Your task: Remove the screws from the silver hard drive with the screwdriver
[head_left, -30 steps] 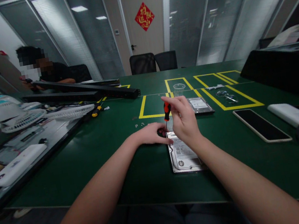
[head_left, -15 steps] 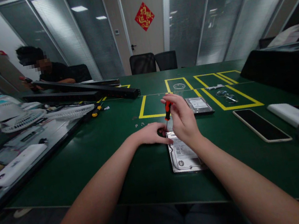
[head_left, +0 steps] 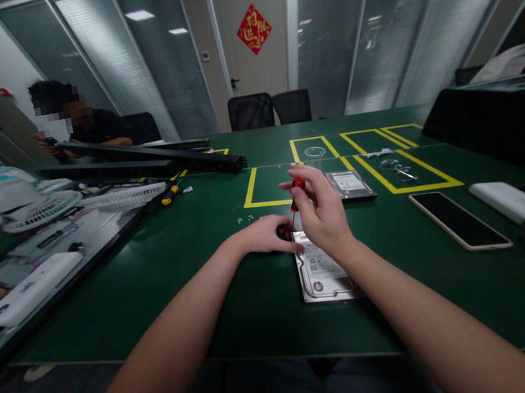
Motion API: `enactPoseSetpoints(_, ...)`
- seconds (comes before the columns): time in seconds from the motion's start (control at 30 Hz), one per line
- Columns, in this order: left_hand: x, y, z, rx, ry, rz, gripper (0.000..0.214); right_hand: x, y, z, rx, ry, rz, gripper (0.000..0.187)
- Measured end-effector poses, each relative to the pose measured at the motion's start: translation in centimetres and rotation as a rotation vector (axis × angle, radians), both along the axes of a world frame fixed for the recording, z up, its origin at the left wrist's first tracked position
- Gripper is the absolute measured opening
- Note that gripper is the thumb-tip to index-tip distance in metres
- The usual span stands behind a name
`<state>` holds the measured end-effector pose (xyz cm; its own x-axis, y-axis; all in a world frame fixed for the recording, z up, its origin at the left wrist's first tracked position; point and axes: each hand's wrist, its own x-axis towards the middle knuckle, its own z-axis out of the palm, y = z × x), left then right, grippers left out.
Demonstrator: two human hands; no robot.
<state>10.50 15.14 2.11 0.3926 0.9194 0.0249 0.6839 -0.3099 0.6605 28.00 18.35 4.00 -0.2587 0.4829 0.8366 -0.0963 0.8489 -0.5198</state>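
A silver hard drive (head_left: 321, 274) lies flat on the green table (head_left: 216, 279) in front of me. My right hand (head_left: 320, 210) pinches the red-and-black handle of a small screwdriver (head_left: 294, 194), held upright with its tip at the drive's far left corner. My left hand (head_left: 266, 234) rests on the table at that same corner, fingers curled against the drive's edge. Part of the drive is hidden under my right wrist.
A second hard drive (head_left: 350, 183) lies in the yellow-taped boxes (head_left: 261, 190). A phone (head_left: 457, 220) and a white power bank (head_left: 523, 205) lie right. Tiny screws (head_left: 245, 218), black bars (head_left: 144, 156) and fan parts (head_left: 85, 202) are left. Another person (head_left: 82, 123) sits far left.
My right fingers have shifted round the screwdriver handle, covering more of it, and the handle sits slightly lower. The left hand and the drive have stayed where they were.
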Motion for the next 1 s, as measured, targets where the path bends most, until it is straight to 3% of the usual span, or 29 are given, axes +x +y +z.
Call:
enactPoseSetpoints(0.5, 0.07, -0.05, 0.17, 0.004, 0.019, -0.004, 0.056, 0.34, -0.11, 0.34, 0.002, 0.011, 0.048, 0.037)
enactPoseSetpoints(1.0, 0.13, -0.10, 0.23, 0.002, 0.012, 0.002, 0.059, 0.31, -0.27, 0.66, 0.096, -0.017, -0.115, 0.025)
